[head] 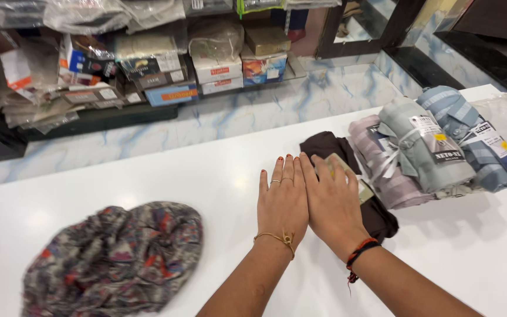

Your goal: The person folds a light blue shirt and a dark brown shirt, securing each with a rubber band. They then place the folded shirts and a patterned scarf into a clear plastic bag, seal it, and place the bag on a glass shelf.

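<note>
My left hand (282,199) lies flat, palm down, on the white counter (165,176), fingers together, holding nothing. My right hand (331,202) lies flat beside it, touching it, and rests partly on a dark brown folded cloth (324,145) with a paper tag (364,189). A crumpled patterned cloth in grey, red and blue (115,258) sits on the counter at my lower left, apart from both hands.
Right of the brown cloth lie three folded cloth bundles tied with ribbon: a pinkish striped one (382,170), a grey-green one (426,147), a blue striped one (470,132). Beyond the counter a marble floor (236,111) and shelves of boxed goods (148,64).
</note>
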